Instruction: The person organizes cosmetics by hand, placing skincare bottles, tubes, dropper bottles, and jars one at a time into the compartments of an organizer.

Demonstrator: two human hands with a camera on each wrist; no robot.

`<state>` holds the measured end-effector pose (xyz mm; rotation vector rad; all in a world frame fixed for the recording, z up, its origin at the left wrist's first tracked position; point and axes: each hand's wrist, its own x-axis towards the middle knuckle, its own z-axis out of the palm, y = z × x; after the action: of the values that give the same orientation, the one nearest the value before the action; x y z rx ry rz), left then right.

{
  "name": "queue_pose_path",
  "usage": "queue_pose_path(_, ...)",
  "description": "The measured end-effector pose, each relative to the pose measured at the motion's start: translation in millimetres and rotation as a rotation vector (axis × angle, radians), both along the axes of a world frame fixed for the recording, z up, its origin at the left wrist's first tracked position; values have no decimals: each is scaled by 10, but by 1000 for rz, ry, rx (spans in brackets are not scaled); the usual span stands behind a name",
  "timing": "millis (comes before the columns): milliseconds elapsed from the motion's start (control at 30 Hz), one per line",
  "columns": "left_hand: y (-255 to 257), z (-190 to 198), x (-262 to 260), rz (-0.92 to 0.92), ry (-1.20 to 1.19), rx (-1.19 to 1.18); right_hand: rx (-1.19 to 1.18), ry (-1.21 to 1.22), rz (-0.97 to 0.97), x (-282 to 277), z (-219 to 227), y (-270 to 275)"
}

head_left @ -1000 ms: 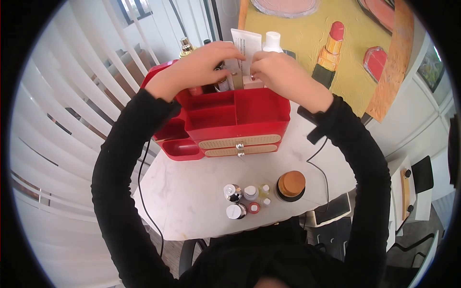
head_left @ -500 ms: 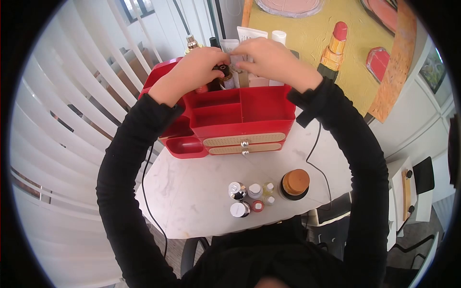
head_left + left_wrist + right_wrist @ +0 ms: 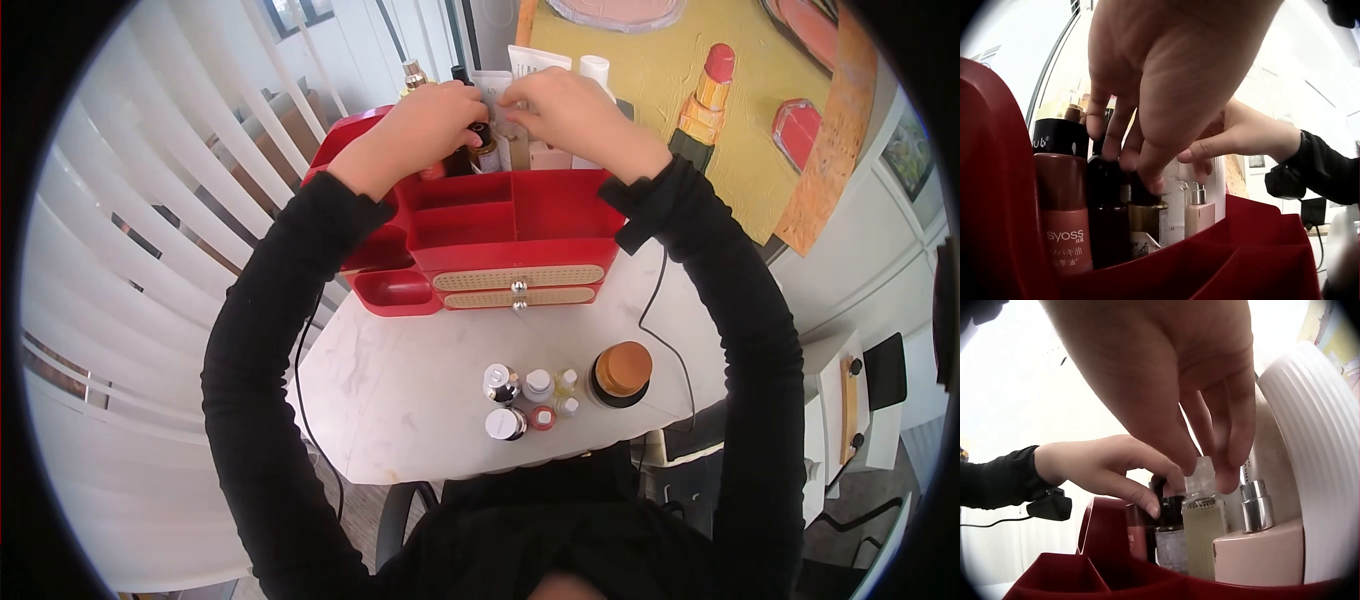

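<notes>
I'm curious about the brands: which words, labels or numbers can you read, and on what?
"syoss": red bottle; the characters beneath are too small to read surely.
Black band above it: letters partly turned away, ending in "®".
White tube: too blurred.
Clear-capped bottle: too blurred.
Silver-lidded jar: too small.

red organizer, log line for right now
left grip: on dark cap; right grip: on clear cap; drawers: shut; small bottles: on table

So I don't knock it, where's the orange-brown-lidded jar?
In the head view, the orange-brown-lidded jar stands on the white table, right of the small bottles.
</notes>
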<state>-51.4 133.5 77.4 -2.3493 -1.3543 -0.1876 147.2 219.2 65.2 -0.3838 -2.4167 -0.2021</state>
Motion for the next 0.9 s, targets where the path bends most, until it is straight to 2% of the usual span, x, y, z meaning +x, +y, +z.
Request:
queue_pose_path(133,-79,-69,-20,-20,-40,58,-73,-53,-32,4,29,-3)
queue_pose_path(267,-150,-66,-27,23,-180,19,53,68,64,13,55,14)
queue_pose_path(333,-131,-62,-28,26,-181,33,-201,-54,6,32,80,-44)
queue_pose_path(700,-162,-97,24,164,-92,49,-146,-10,58,37,-46,-2)
queue_pose_path(767,-271,-31,-33,27,-224,11,-107,-17,69,199,-16,-41)
queue_pose_path(800,-378,-55,-47,6,-323,43,-89,40,129,346,-36,-98)
queue_pose_path(833,-545,-64,-15,1,-319,50,-73,97,189,502,-55,-184)
queue_pose_path(900,-945,-69,91,33,-647,-30,-315,-73,170,896,1,-453)
